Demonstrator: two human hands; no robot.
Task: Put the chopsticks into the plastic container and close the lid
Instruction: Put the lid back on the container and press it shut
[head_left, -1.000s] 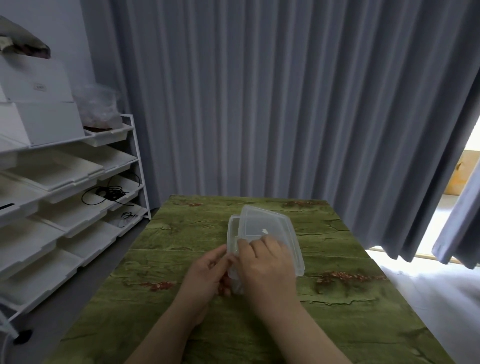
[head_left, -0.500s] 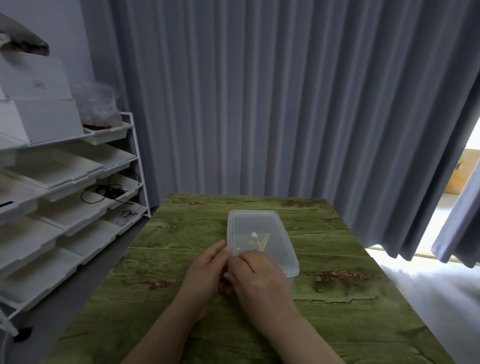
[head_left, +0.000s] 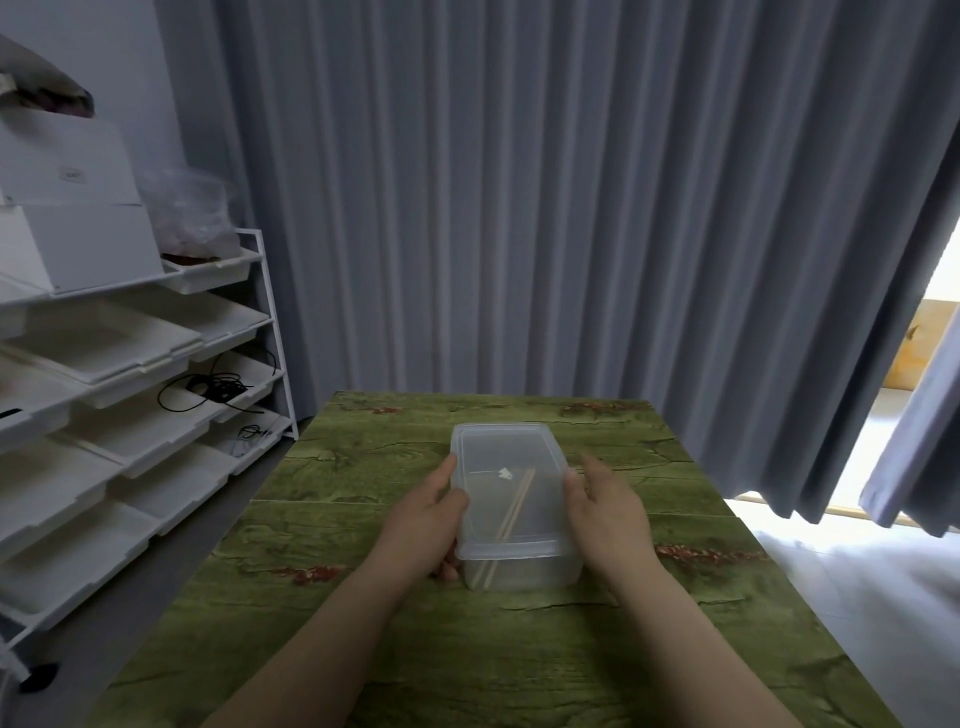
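A: Biggest first. Grey curtain (head_left: 519, 208) behind everything, white tray rack (head_left: 130, 389) out past the left hand, green wood-grain table (head_left: 363, 649) under both hands.

B: Task item?

A: Clear plastic container (head_left: 511, 519) sits on the table, directly between the two hands. Lid (head_left: 506, 483) is on top, looks flat and level all round; can't confirm it is snapped down.

B: Chopsticks?

A: Chopsticks (head_left: 511, 506) are inside, seen through the lid and the near wall. Pale pair, lying side by side on a diagonal, near ends down at the near-left corner by the left hand's fingertips, far ends up toward the middle. Small white scrap (head_left: 505, 473) inside too, just beside their far ends.

B: Left hand?

A: Left hand (head_left: 423, 519) is against the container's left long side. Thumb up along the lid rim, fingers curled round the wall lower down, tips showing at the near-left corner. Gripping the container, palm contact.

B: Right hand?

A: Right hand (head_left: 608, 506) is on the right long side, fingers loosely spread and fairly straight. Thumb tip touches the lid edge. Whether the palm and other fingers actually touch the wall, can't tell. Not wrapped round anything.

B: Anything else between the hands?

A: Just the container.
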